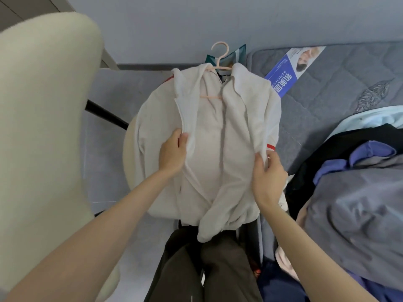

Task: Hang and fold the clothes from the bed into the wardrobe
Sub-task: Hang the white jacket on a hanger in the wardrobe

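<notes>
Left hand (172,152) pinches the left front edge of the jacket (218,138). Right hand (269,178) pinches the right front edge. The fronts lie open between them; probably held this way to square the jacket on the hanger (210,97) before closing it.

Hanger sits inside the collar, hook pointing far. Jacket lies draped over a round cream seat (128,149), mostly hidden, just left of the bed (327,88). Hem is bunched near the person's legs.

Pile (359,192) of grey, purple and black clothes on the bed, right. Leaflet (283,79) on bare mattress, far.

Containers: wardrobe not in view, none other seen. Judgement: jacket nearly ready to hang; pile not yet done.
</notes>
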`<state>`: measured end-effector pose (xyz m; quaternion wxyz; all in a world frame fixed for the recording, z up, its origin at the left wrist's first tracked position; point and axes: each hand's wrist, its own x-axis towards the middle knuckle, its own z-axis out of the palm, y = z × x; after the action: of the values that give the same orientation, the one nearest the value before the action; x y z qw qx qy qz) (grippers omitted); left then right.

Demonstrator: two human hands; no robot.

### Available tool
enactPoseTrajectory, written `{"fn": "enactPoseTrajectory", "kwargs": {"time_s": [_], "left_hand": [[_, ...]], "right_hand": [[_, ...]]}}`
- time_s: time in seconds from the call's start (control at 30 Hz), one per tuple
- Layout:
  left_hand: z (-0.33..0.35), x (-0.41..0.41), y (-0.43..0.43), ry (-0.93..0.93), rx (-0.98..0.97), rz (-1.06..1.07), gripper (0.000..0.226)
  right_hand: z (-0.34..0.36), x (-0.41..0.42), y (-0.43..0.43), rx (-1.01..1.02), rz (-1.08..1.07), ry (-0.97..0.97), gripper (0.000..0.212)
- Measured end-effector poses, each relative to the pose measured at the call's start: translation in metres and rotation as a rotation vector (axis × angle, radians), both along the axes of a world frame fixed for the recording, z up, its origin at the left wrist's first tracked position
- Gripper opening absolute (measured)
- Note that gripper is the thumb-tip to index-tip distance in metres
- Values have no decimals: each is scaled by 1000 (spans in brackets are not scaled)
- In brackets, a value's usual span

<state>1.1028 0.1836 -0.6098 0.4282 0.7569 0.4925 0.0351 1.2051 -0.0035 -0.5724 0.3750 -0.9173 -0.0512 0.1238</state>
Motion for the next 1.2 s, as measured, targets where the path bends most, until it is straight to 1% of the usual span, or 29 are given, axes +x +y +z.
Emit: {"fn": "enactPoseTrajectory", "kwargs": {"time_s": [0.1,0.17,0.2,0.23,0.27,0.3,0.33,0.37,0.4,0.47,0.53,0.6,0.67,0.77,0.83,0.93,1.0,1.1,1.13,1.2], "left_hand": [[31,0,21,-60,131,-75,29],[49,8,39,-110,183,-57,25],[56,13,49,-144,161,-20,22],[61,18,57,-191,89,22,22],[65,22,62,-240,-23,57,26],[66,23,64,-275,-146,85,34],[64,22,61,-285,-251,105,42],[60,18,54,-265,-322,116,48],[54,12,42,-224,-361,125,53],[34,-4,14,-122,-386,164,57],[10,-23,-16,-41,-411,203,56],[-11,-41,-44,45,-459,211,53],[-29,-55,-67,105,-512,227,50],[-50,-63,-86,123,-549,232,48],[-60,-62,-93,147,-491,204,53],[-68,-60,-99,252,-295,164,54],[-70,-57,-101,310,-190,158,45],[-72,-53,-99,322,-175,162,24],[-73,-53,-98,330,-167,151,20],[-71,-53,-96,341,-152,126,17]], "right_hand": [[30,10,16,33,-147,-151,18],[44,18,32,124,-153,-149,20],[47,20,40,185,-93,-90,17],[47,22,49,245,-9,5,12],[46,21,56,289,83,146,6],[43,20,61,306,169,312,15],[39,17,64,283,247,466,30],[32,13,64,208,305,562,40],[25,7,61,100,356,591,44],[11,-9,49,-83,437,602,44],[-4,-26,30,-205,489,657,46],[-19,-40,13,-286,527,698,52],[-34,-48,-2,-327,533,684,55],[-54,-56,-16,-345,542,603,51],[-65,-60,-22,-372,588,525,43],[-72,-64,-32,-376,610,502,17],[-71,-65,-40,-328,593,474,11],[-57,-66,-47,-226,581,347,4],[-52,-65,-48,-207,574,293,2],[-39,-59,-49,-186,528,192,6]]}}
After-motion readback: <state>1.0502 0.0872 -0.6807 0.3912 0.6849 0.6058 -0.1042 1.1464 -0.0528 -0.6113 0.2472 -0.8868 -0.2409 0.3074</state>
